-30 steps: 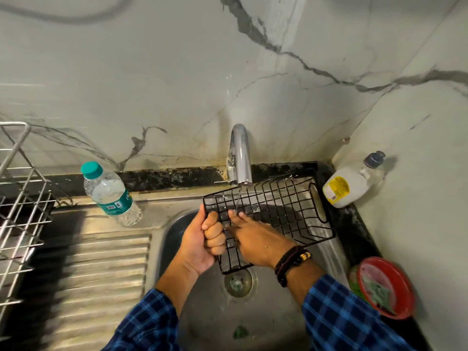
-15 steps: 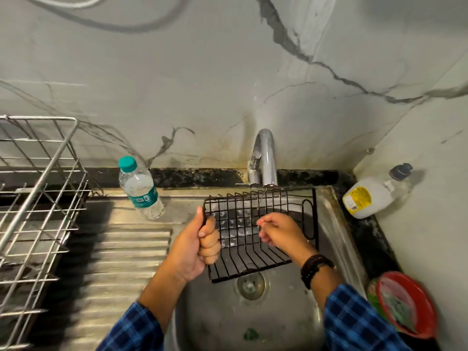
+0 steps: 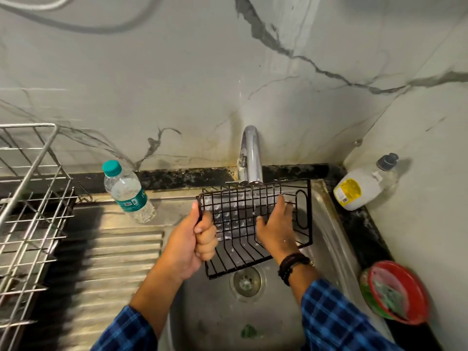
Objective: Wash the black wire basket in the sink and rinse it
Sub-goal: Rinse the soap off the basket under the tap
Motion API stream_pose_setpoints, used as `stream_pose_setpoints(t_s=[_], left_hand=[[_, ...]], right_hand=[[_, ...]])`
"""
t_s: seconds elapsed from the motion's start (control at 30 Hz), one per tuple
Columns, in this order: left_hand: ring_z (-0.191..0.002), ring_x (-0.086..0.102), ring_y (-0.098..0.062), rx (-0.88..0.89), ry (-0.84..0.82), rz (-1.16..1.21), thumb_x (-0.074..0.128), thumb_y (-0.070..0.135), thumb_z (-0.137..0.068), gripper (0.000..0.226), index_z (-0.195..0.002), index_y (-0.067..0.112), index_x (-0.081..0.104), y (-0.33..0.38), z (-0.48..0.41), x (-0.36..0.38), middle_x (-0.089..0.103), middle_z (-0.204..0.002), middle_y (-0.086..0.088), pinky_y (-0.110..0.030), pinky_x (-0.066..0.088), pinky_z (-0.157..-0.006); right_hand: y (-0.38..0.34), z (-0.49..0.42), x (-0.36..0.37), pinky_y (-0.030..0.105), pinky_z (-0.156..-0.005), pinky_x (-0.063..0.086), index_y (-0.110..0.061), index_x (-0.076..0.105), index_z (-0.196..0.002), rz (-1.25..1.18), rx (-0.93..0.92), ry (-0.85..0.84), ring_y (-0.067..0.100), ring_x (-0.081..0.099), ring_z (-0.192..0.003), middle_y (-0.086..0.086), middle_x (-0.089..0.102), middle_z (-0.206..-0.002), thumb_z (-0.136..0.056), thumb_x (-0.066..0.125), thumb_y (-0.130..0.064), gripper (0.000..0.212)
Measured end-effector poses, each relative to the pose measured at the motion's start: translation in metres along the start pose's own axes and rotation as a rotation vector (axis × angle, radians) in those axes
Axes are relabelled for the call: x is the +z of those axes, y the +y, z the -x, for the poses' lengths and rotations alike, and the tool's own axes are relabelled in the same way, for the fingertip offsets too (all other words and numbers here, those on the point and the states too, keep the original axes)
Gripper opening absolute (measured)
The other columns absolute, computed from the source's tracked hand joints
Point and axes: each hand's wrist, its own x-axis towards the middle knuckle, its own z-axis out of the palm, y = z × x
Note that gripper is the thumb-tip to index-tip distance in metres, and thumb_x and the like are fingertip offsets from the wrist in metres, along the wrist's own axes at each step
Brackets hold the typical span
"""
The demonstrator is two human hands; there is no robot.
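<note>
The black wire basket [image 3: 235,219] hangs tilted over the steel sink [image 3: 326,239], right under the chrome tap [image 3: 250,158]. Water runs from the spout onto its wires. My left hand [image 3: 195,244] is clenched around the basket's left rim. My right hand [image 3: 276,229] lies flat inside the basket with fingers spread against the wires, rubbing them. Below the basket sits the sink drain [image 3: 247,281].
A water bottle [image 3: 128,193] with a teal cap stands on the ribbed draining board [image 3: 109,262]. A steel dish rack [image 3: 27,198] is at the left. A soap bottle [image 3: 359,186] and a red-rimmed tub [image 3: 395,292] sit on the black counter at the right.
The basket has been turned more upright under the tap. My right hand went from curled on the wires to flat with fingers spread. My left hand kept its grip.
</note>
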Motion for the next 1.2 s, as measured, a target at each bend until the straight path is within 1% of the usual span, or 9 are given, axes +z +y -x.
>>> stream_pose_setpoints(t_s=[0.2,0.3,0.43,0.67,0.73,0.8,0.87,1.03,1.2], left_hand=[[-0.046,0.003,-0.01,-0.017,0.116,0.075,0.032,0.058,-0.097,0.055,-0.054,0.023,0.037,0.014,0.003,-0.007,0.012,-0.051,0.01,-0.019,0.004,-0.041],[-0.046,0.002,-0.009,-0.015,0.157,0.131,0.032,0.057,-0.097,0.055,-0.054,0.023,0.036,0.016,0.009,-0.015,0.007,-0.056,0.008,-0.018,0.004,-0.04],[-0.045,0.003,-0.008,-0.051,0.183,0.185,0.031,0.055,-0.1,0.056,-0.053,0.023,0.037,0.023,0.026,-0.028,0.008,-0.057,0.008,-0.017,0.005,-0.04],[-0.045,0.004,-0.006,-0.041,0.181,0.219,0.032,0.053,-0.101,0.057,-0.054,0.023,0.036,0.036,0.044,-0.044,0.008,-0.057,0.01,-0.016,0.007,-0.038],[-0.045,0.003,-0.006,-0.032,0.196,0.21,0.032,0.054,-0.102,0.057,-0.054,0.023,0.035,0.035,0.047,-0.044,0.007,-0.057,0.01,-0.016,0.007,-0.038],[-0.044,0.003,-0.007,-0.011,0.204,0.219,0.033,0.054,-0.1,0.057,-0.053,0.022,0.035,0.032,0.051,-0.045,0.006,-0.057,0.009,-0.016,0.007,-0.039],[-0.044,0.003,-0.007,0.0,0.203,0.245,0.033,0.054,-0.099,0.057,-0.053,0.022,0.035,0.031,0.054,-0.047,0.006,-0.056,0.009,-0.016,0.006,-0.04],[-0.044,0.004,-0.007,-0.06,0.161,0.28,0.031,0.055,-0.102,0.058,-0.053,0.023,0.036,0.028,0.06,-0.041,0.008,-0.056,0.01,-0.017,0.007,-0.039],[-0.045,0.006,-0.004,-0.185,0.169,0.37,0.03,0.053,-0.102,0.06,-0.051,0.023,0.038,0.036,0.056,-0.026,0.009,-0.056,0.011,-0.018,0.006,-0.038]], right_hand=[[-0.011,0.008,0.018,0.047,-0.121,0.02,-0.015,-0.005,-0.159,0.209,-0.103,-0.391,0.032,0.0,-0.153,0.009,-0.02,-0.165,-0.102,0.049,-0.034,0.081],[-0.021,0.019,0.022,0.041,-0.121,0.021,-0.013,0.013,-0.158,0.267,-0.298,-0.397,0.025,0.006,-0.153,0.005,-0.007,-0.167,-0.103,0.047,-0.032,0.067],[-0.016,0.018,0.014,0.037,-0.103,0.048,-0.023,0.052,-0.137,0.356,-0.423,-0.2,0.022,0.05,-0.129,0.0,0.045,-0.144,-0.099,0.052,-0.037,0.041],[-0.024,0.015,0.003,0.044,-0.111,0.041,-0.029,0.022,-0.156,0.426,-0.34,-0.343,0.033,0.039,-0.14,0.006,0.017,-0.162,-0.102,0.049,-0.025,0.061],[-0.027,0.02,0.001,0.048,-0.113,0.039,-0.026,0.034,-0.152,0.484,-0.266,-0.455,0.036,0.037,-0.142,0.007,0.022,-0.162,-0.103,0.045,-0.035,0.051],[-0.028,0.028,-0.002,0.043,-0.094,0.052,-0.022,0.065,-0.112,0.538,-0.285,-0.45,0.032,0.062,-0.114,0.006,0.063,-0.125,-0.102,0.042,-0.042,0.032],[-0.029,0.033,-0.005,0.039,-0.079,0.057,-0.021,0.064,-0.09,0.516,-0.365,-0.295,0.022,0.068,-0.088,0.0,0.068,-0.092,-0.102,0.044,-0.04,0.03],[-0.037,0.023,0.003,0.037,-0.1,0.052,-0.019,0.047,-0.141,0.442,-0.501,-0.111,0.024,0.052,-0.123,0.007,0.036,-0.146,-0.098,0.055,-0.02,0.044],[-0.035,0.012,-0.004,0.042,-0.098,0.052,-0.02,0.051,-0.136,0.404,-0.345,-0.205,0.027,0.055,-0.118,0.008,0.045,-0.14,-0.095,0.054,-0.012,0.042]])
